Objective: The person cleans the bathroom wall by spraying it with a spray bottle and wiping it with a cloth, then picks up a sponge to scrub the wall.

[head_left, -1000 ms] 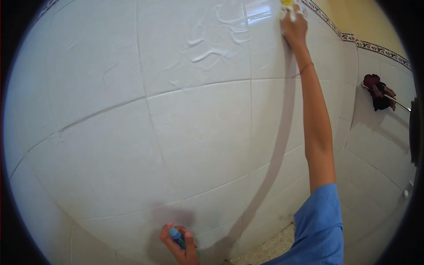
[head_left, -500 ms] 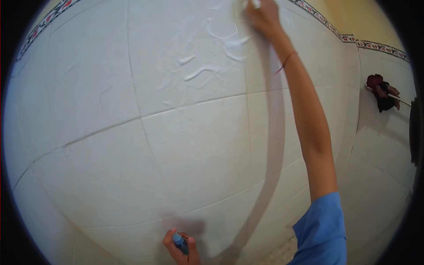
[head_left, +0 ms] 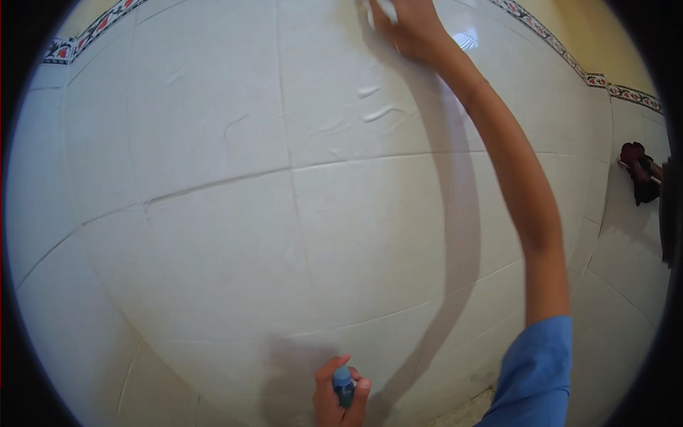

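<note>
At the top edge, my right hand (head_left: 413,28) is against the white tiled wall (head_left: 370,220), its fingers closed round a small white item (head_left: 386,8), perhaps a cloth or sponge; the frame cuts part of it off. White foamy streaks (head_left: 378,114) cling to the tiles just below that hand. Low in the middle, my left hand (head_left: 340,398) is wrapped round a small blue bottle (head_left: 343,388) with a lighter blue top. The bottle stands roughly upright, apart from the foam. Its lower part is hidden by my fingers.
A floral border strip (head_left: 548,44) runs along the top of the tiles, with yellow wall above. At the right, a dark red and black cloth (head_left: 640,173) hangs on a rod by the side wall. A loose hair-like line (head_left: 231,128) marks the left tiles.
My right hand has moved left across the wall, and the upper foam streaks there are gone or covered. The view has turned left. My left hand keeps the bottle, now held more upright.
</note>
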`<state>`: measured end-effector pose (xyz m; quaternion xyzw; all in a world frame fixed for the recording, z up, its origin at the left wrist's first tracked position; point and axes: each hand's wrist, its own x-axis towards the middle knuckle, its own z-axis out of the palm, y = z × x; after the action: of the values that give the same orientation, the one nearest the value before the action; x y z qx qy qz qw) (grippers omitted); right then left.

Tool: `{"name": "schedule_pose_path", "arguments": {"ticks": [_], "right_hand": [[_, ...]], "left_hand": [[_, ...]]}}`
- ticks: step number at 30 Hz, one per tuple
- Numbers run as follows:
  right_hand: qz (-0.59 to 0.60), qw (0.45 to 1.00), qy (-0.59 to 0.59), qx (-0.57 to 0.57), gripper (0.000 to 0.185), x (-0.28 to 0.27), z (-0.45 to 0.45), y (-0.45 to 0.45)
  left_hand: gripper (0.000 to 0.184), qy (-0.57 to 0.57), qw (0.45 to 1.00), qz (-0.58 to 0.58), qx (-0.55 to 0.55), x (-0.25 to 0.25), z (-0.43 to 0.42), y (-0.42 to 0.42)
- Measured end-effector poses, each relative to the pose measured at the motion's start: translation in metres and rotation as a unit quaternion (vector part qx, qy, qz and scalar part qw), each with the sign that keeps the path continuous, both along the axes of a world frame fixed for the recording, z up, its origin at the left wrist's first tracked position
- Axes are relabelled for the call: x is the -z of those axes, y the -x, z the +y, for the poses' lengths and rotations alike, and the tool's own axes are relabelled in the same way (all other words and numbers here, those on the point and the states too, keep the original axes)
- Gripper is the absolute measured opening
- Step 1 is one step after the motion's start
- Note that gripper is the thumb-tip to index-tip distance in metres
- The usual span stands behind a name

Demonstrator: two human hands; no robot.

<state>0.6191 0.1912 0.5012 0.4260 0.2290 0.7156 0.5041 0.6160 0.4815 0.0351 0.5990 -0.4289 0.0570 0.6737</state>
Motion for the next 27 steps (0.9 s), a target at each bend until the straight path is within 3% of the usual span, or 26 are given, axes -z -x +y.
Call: {"name": "schedule_pose_path", "arguments": {"ticks": [2, 4, 5, 7, 9, 10, 11, 12, 13, 14, 16, 17, 18, 20, 22, 24, 27], "right_hand": [[0.158, 0.965, -0.194, 0.076, 0.044, 0.031, -0.019, 0.019], [0.138, 0.919, -0.367, 0.051, 0.039, 0.023, -0.038, 0.051], [0.138, 0.921, -0.361, 0.048, 0.039, 0.003, -0.040, 0.048], [-0.004, 0.844, -0.536, -0.001, 0.035, -0.035, -0.049, 0.038], [0.062, 0.856, -0.511, -0.049, 0.032, -0.040, 0.002, 0.007], [-0.005, 0.962, -0.271, 0.027, 0.031, -0.044, 0.004, -0.018], [-0.101, 0.967, -0.174, 0.156, 0.033, -0.033, 0.019, -0.043], [0.087, 0.968, -0.231, 0.044, 0.040, -0.003, 0.048, -0.059], [0.142, 0.980, -0.134, 0.027, 0.045, 0.035, 0.077, -0.047], [0.141, 0.980, -0.136, 0.023, 0.045, 0.036, 0.082, -0.037], [0.275, 0.901, -0.335, -0.033, 0.041, 0.044, 0.071, -0.009], [0.166, 0.962, -0.205, -0.065, 0.037, 0.028, 0.061, -0.009], [0.151, 0.910, -0.379, -0.068, 0.033, 0.018, 0.064, -0.002], [0.059, 0.906, -0.418, -0.013, 0.033, -0.040, 0.049, -0.030], [0.061, 0.936, -0.348, 0.011, 0.035, -0.046, 0.079, -0.061], [0.062, 0.991, -0.081, -0.086, 0.035, -0.018, 0.115, -0.095], [0.184, 0.976, -0.070, -0.090, 0.035, 0.034, 0.124, -0.092]], "left_hand": [[0.046, -0.035, 0.999, 0.025, 0.009, 0.007, 0.013, 0.004], [0.046, -0.039, 0.999, 0.007, -0.016, 0.011, 0.024, 0.005], [0.046, -0.033, 0.999, 0.006, -0.020, 0.018, 0.026, -0.001], [0.048, -0.023, 0.999, 0.039, 0.013, 0.034, 0.026, -0.010], [0.046, -0.028, 0.999, 0.039, -0.003, 0.022, 0.029, -0.004], [0.047, -0.036, 0.998, 0.042, -0.017, 0.016, 0.029, -0.002], [0.047, -0.032, 0.999, 0.041, -0.015, 0.015, 0.027, -0.001], [0.047, -0.062, 0.995, 0.073, 0.014, 0.014, 0.029, -0.002], [0.048, -0.095, 0.989, 0.104, 0.039, 0.014, 0.034, -0.004], [0.048, -0.096, 0.989, 0.102, 0.036, 0.016, 0.037, -0.003], [0.048, -0.055, 0.998, -0.019, -0.039, 0.020, 0.045, -0.004], [0.048, -0.052, 0.998, -0.025, -0.040, 0.024, 0.051, -0.009], [0.048, -0.039, 0.997, -0.038, -0.061, 0.029, 0.057, -0.013], [0.047, -0.027, 0.995, -0.043, -0.082, 0.032, 0.059, -0.019], [0.048, 0.023, 0.994, 0.001, -0.106, 0.033, 0.054, -0.022], [0.048, 0.025, 0.995, 0.015, -0.094, 0.034, 0.047, -0.023], [0.047, 0.002, 0.996, 0.036, -0.075, 0.037, 0.053, -0.018]]}}
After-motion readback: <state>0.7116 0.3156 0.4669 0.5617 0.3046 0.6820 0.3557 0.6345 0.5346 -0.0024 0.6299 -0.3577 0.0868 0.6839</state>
